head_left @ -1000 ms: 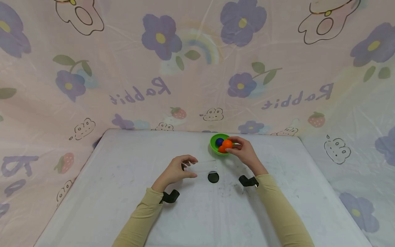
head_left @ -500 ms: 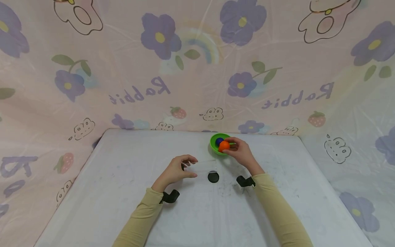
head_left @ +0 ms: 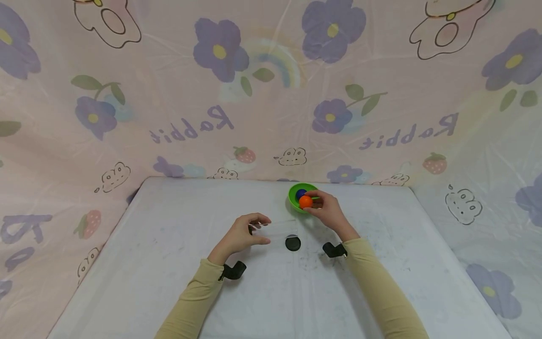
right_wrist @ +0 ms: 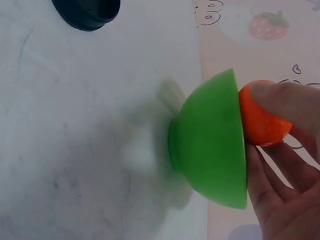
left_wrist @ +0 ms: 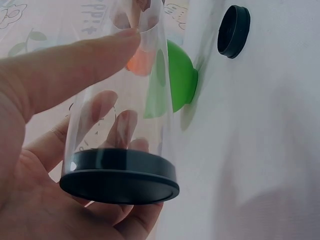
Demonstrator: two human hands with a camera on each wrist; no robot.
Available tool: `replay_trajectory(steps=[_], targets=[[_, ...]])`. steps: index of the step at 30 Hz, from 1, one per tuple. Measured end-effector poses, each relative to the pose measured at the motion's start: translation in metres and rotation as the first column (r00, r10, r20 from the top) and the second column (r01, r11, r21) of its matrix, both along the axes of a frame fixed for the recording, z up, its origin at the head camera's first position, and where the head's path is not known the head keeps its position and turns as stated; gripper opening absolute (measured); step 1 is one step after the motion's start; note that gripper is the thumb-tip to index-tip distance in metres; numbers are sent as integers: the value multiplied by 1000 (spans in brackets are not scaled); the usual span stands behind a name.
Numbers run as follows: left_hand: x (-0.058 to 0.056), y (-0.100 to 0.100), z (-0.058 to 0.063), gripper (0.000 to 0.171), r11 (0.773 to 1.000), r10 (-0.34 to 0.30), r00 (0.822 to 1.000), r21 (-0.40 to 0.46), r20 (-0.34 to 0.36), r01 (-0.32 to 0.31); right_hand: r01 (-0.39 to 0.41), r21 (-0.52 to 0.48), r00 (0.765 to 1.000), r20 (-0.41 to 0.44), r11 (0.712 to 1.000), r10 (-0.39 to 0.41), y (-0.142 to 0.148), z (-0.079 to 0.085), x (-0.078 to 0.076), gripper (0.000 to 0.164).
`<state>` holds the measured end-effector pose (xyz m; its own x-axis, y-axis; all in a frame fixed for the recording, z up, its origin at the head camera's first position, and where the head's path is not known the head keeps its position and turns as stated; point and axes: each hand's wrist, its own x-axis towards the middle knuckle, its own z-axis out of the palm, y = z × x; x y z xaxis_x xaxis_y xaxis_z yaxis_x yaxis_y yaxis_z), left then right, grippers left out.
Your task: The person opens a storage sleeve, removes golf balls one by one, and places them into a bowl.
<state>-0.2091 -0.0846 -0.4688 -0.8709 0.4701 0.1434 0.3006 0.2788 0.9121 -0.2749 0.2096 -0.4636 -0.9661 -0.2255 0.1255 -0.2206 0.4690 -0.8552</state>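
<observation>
My left hand [head_left: 241, 233] grips a clear plastic tube [head_left: 277, 229], thumb on one side and fingers on the other. A black cap [left_wrist: 120, 175] closes the tube's near end in the left wrist view. My right hand [head_left: 330, 209] pinches an orange ball [right_wrist: 262, 115] between thumb and fingers, right at the rim of a green bowl [right_wrist: 212, 142]. In the head view a dark blue ball [head_left: 301, 194] lies in the bowl beside it. The held ball and fingers hide part of the bowl's inside.
A loose black cap [head_left: 292, 243] lies on the white-covered table [head_left: 271, 292], between the hands and nearer than the bowl. A patterned curtain [head_left: 271, 94] hangs behind the table's back edge and along both sides.
My right hand has moved slightly left and down with the orange ball, which now covers the second orange ball seen in the bowl earlier. The left hand and tube stay put.
</observation>
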Motion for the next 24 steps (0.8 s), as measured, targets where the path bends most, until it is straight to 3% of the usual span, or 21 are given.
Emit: replay_trajectory(steps=[12,24], targets=[[0,0,0,47,1000,-3,1000,-8,-19,3,22,65,998,-51,998,-19,-5,0,0,42],[-2,1,-1,46,1000,7,1000,3,-4,-7,9,94,999,-48,996,-4,-6,0,0,42]])
